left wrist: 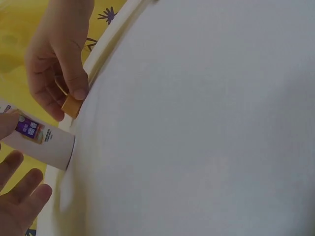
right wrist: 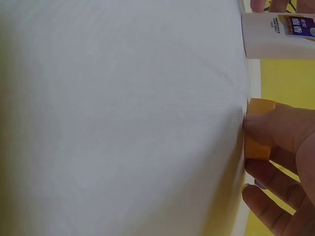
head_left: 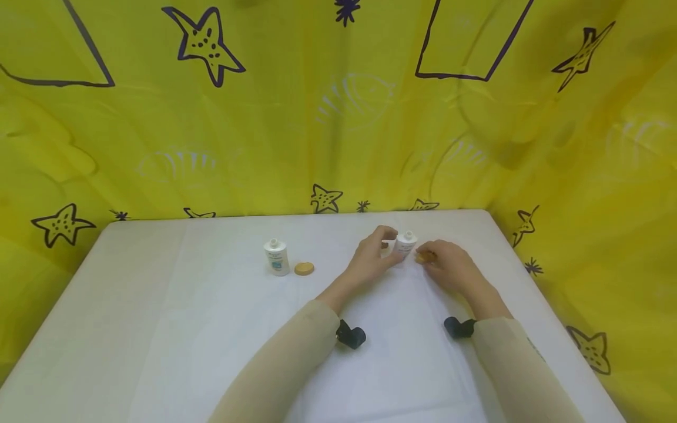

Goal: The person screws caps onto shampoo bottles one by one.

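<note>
A white bottle (head_left: pixel 404 245) with a short bare neck stands upright, its purple label (left wrist: pixel 30 128) facing the left wrist camera. Around its left side is my left hand (head_left: pixel 370 258), the thumb overlapping the bottle and the other fingers loosely spread beside it. Just to the right, my right hand (head_left: pixel 449 265) pinches a round orange-tan cap (right wrist: pixel 260 130) between thumb and fingers, low at the tablecloth. Farther left stands a second white bottle (head_left: pixel 277 258), also upright with a bare neck. Next to it a matching tan cap (head_left: pixel 304 268) lies flat.
White cloth (head_left: pixel 185 329) covers the table, lightly creased near my forearms. Behind and to the right hangs a yellow curtain (head_left: pixel 275 129) with star and fish drawings, close to the table's edges. Black mounts (head_left: pixel 351 336) sit at both wrists.
</note>
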